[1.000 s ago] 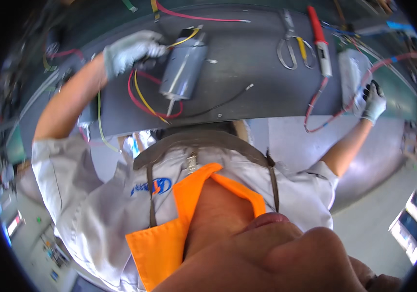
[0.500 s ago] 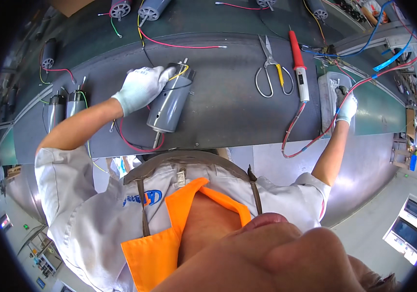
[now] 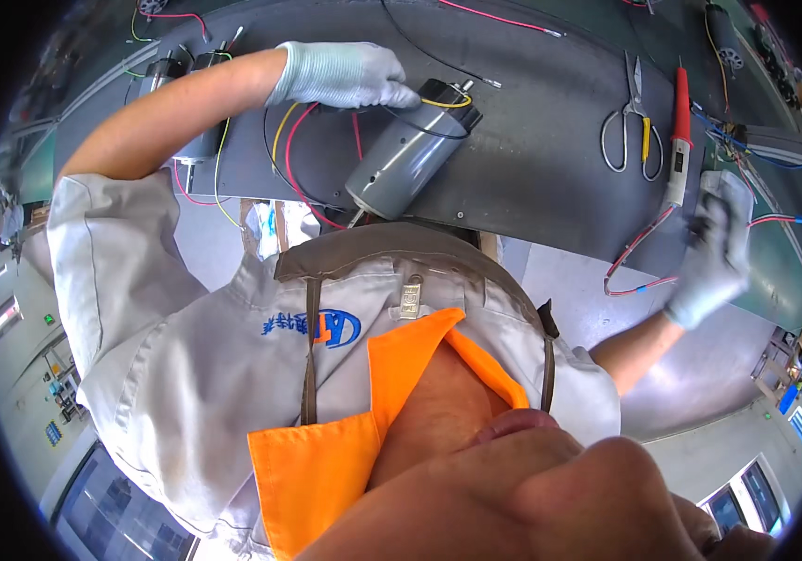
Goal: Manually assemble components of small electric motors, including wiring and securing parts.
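Observation:
A grey cylindrical motor (image 3: 401, 173) lies slanted on the dark bench, its shaft end pointing up and right. My left hand (image 3: 349, 75), in a white glove, is at the motor's upper left. Its fingers are closed on the motor's wires, where a yellow wire (image 3: 447, 102) and a black one meet the fingertips. Red, yellow and black wires hang below that hand. On the right, my gloved right hand (image 3: 714, 257), dark at the fingertips, is over a pale tray (image 3: 708, 179). Motion blur hides whether it holds anything.
Scissors (image 3: 632, 126) with one yellow-wrapped handle lie beside a red-and-white pen-shaped tool (image 3: 679, 140) with a red cable. More motors (image 3: 200, 140) stand at the left. Loose wires (image 3: 504, 19) cross the far bench. The bench's front edge runs close to my apron (image 3: 373, 248).
The view has shifted, so the bench things sit farther right and higher. My left hand has moved off the motor's body toward its left side. My right hand has drawn back nearer over the tray.

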The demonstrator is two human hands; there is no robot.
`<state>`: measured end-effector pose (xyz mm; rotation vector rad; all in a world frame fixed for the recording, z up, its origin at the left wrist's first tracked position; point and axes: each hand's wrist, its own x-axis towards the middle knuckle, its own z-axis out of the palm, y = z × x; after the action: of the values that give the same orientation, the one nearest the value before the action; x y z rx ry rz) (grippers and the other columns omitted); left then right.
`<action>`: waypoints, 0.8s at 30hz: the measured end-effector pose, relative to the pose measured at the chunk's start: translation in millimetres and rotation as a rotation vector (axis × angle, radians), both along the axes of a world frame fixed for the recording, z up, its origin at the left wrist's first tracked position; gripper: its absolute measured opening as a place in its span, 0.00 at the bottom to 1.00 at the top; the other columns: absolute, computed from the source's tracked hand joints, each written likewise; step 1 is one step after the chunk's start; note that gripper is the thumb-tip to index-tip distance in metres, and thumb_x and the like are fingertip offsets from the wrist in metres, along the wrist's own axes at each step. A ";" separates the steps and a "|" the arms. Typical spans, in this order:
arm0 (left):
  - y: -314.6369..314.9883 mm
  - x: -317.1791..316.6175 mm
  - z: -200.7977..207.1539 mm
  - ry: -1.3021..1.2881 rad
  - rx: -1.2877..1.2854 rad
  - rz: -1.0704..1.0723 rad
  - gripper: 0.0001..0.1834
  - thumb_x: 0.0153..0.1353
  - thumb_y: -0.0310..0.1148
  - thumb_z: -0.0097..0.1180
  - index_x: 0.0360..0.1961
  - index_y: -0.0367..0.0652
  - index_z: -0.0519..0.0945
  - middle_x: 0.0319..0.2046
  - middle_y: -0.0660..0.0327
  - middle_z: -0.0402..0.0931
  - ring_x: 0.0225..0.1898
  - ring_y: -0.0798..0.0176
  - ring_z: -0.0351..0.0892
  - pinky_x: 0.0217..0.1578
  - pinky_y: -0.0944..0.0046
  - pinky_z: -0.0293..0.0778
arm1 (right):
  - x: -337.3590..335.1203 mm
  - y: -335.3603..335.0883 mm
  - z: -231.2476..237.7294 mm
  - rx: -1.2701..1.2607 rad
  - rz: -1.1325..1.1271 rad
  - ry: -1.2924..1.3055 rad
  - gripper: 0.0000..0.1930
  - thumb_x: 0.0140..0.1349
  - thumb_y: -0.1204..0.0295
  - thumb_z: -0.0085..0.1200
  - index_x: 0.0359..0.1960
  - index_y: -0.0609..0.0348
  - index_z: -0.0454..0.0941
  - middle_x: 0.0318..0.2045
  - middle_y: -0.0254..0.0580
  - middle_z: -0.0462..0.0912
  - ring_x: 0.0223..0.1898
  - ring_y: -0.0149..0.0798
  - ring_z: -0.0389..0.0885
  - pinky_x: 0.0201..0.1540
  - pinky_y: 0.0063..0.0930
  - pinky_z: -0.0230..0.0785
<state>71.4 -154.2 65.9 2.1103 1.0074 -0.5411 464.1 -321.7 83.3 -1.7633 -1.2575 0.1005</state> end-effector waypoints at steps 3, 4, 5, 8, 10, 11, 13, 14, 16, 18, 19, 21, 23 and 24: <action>-10.0 -14.3 9.5 0.018 -0.120 0.203 0.29 0.69 0.57 0.52 0.37 0.35 0.82 0.22 0.58 0.74 0.24 0.61 0.74 0.30 0.59 0.72 | -31.4 26.5 -54.0 -0.117 0.349 -0.259 0.11 0.63 0.72 0.63 0.46 0.60 0.86 0.39 0.43 0.89 0.32 0.34 0.84 0.39 0.26 0.74; -9.6 -19.6 6.3 -0.006 -0.170 0.300 0.29 0.68 0.57 0.53 0.38 0.37 0.83 0.21 0.63 0.73 0.22 0.68 0.72 0.27 0.63 0.70 | -43.5 34.1 -60.4 -0.153 0.384 -0.255 0.11 0.62 0.72 0.64 0.45 0.61 0.85 0.38 0.44 0.88 0.35 0.35 0.84 0.43 0.26 0.74; -8.8 -16.7 10.6 -0.022 -0.176 0.280 0.29 0.68 0.57 0.53 0.38 0.37 0.83 0.21 0.63 0.73 0.22 0.68 0.72 0.27 0.63 0.70 | -51.0 37.1 -61.2 -0.195 0.408 -0.254 0.11 0.61 0.72 0.65 0.44 0.62 0.85 0.38 0.45 0.88 0.37 0.36 0.84 0.46 0.27 0.73; -11.4 -13.1 21.8 0.059 -0.242 0.358 0.33 0.60 0.64 0.60 0.36 0.38 0.83 0.20 0.66 0.72 0.21 0.71 0.70 0.25 0.66 0.68 | -54.9 43.6 -57.5 -0.175 0.349 -0.094 0.11 0.59 0.74 0.66 0.42 0.63 0.85 0.36 0.43 0.88 0.39 0.34 0.84 0.45 0.27 0.74; -10.4 -18.4 10.8 0.041 -0.106 0.170 0.34 0.59 0.65 0.61 0.36 0.37 0.83 0.20 0.65 0.72 0.22 0.71 0.70 0.24 0.66 0.67 | -60.4 39.0 -27.1 -0.156 0.316 0.205 0.09 0.60 0.77 0.65 0.41 0.65 0.85 0.33 0.40 0.87 0.28 0.28 0.80 0.31 0.22 0.71; -8.5 -20.7 6.2 0.020 0.030 -0.031 0.36 0.57 0.66 0.63 0.36 0.36 0.83 0.20 0.65 0.72 0.23 0.71 0.71 0.24 0.65 0.67 | -59.4 32.7 -14.5 -0.210 0.268 0.442 0.08 0.60 0.79 0.64 0.42 0.65 0.85 0.32 0.40 0.86 0.25 0.26 0.78 0.26 0.19 0.68; -4.2 -17.6 8.2 -0.025 -0.194 0.115 0.30 0.61 0.55 0.64 0.38 0.31 0.80 0.23 0.62 0.75 0.25 0.70 0.72 0.25 0.66 0.68 | -61.3 24.0 -10.3 -0.048 0.442 0.833 0.12 0.62 0.76 0.62 0.46 0.69 0.81 0.31 0.46 0.85 0.21 0.28 0.77 0.21 0.18 0.67; -3.7 -12.6 16.6 -0.030 -0.269 0.244 0.26 0.63 0.51 0.64 0.39 0.33 0.81 0.23 0.63 0.75 0.22 0.70 0.71 0.23 0.66 0.67 | -63.8 20.4 -13.4 -0.071 0.508 0.982 0.13 0.61 0.73 0.63 0.45 0.69 0.81 0.33 0.47 0.85 0.22 0.29 0.78 0.21 0.20 0.69; -5.7 -15.2 22.4 -0.065 -0.456 0.509 0.19 0.66 0.48 0.59 0.40 0.40 0.82 0.22 0.67 0.75 0.15 0.72 0.66 0.16 0.68 0.63 | -77.7 19.4 -30.9 -0.157 0.585 1.206 0.16 0.59 0.69 0.66 0.43 0.69 0.79 0.37 0.50 0.84 0.23 0.32 0.80 0.23 0.24 0.73; -6.7 -10.0 35.0 0.014 -0.416 0.539 0.18 0.65 0.48 0.59 0.39 0.42 0.82 0.19 0.69 0.71 0.14 0.74 0.64 0.15 0.70 0.61 | -116.4 13.0 -43.8 -0.274 0.563 1.390 0.18 0.59 0.68 0.66 0.43 0.70 0.78 0.40 0.53 0.84 0.28 0.35 0.83 0.29 0.29 0.78; -5.9 -7.2 38.5 0.086 -0.373 0.556 0.18 0.65 0.48 0.59 0.38 0.43 0.81 0.16 0.70 0.68 0.12 0.76 0.63 0.13 0.73 0.60 | -137.4 11.5 -50.7 -0.333 0.544 1.511 0.18 0.60 0.68 0.66 0.45 0.70 0.77 0.42 0.54 0.84 0.31 0.37 0.84 0.33 0.32 0.81; -2.6 -9.7 37.4 0.083 -0.421 0.513 0.19 0.67 0.51 0.56 0.31 0.46 0.80 0.14 0.73 0.64 0.12 0.78 0.62 0.14 0.74 0.59 | -172.5 14.2 -76.8 -0.267 0.582 1.689 0.16 0.63 0.71 0.63 0.47 0.69 0.76 0.43 0.56 0.83 0.39 0.45 0.87 0.42 0.39 0.83; -3.2 -10.6 44.1 0.032 -0.534 0.520 0.24 0.69 0.55 0.52 0.25 0.48 0.77 0.14 0.73 0.64 0.12 0.79 0.60 0.13 0.75 0.58 | -190.5 13.7 -93.3 -0.212 0.649 1.808 0.15 0.64 0.73 0.62 0.47 0.69 0.76 0.44 0.56 0.83 0.42 0.47 0.86 0.46 0.41 0.83; -5.5 -12.3 45.3 0.038 -0.535 0.529 0.24 0.69 0.55 0.52 0.25 0.48 0.77 0.14 0.73 0.64 0.12 0.79 0.60 0.13 0.75 0.58 | -195.7 13.3 -98.3 -0.154 0.722 1.924 0.13 0.65 0.74 0.61 0.48 0.69 0.76 0.44 0.56 0.83 0.45 0.49 0.86 0.49 0.43 0.83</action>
<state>59.2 -159.6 111.1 1.3049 1.2241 -0.5088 268.3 -308.5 -14.9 -0.4954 -0.2383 1.7901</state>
